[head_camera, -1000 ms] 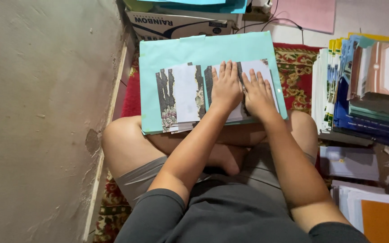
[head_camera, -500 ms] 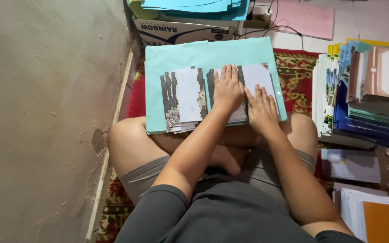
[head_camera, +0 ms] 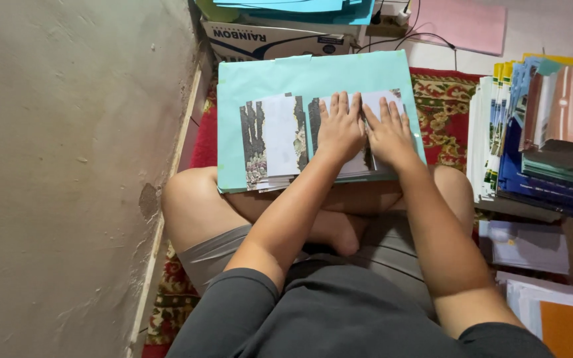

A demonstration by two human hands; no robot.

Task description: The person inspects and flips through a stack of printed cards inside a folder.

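A light teal folder (head_camera: 286, 76) lies across my crossed legs. On it sit two stacks of printed cards with dark patterned edges and white middles. The left stack (head_camera: 273, 142) is untouched. My left hand (head_camera: 339, 129) and my right hand (head_camera: 389, 132) lie flat side by side on the right stack (head_camera: 359, 166), palms down and fingers slightly apart, covering most of it. Neither hand grips anything.
A plastered wall (head_camera: 67, 166) runs close along my left. A cardboard box (head_camera: 273, 40) topped with blue sheets stands behind the folder. Tall piles of coloured folders and paper (head_camera: 538, 146) fill the right side, with more sheets (head_camera: 532, 245) and an orange one (head_camera: 572, 328) by my right knee. A patterned rug (head_camera: 442, 106) lies underneath.
Both hands stay flat on the right stack, shifted only slightly. The view has drifted a little.
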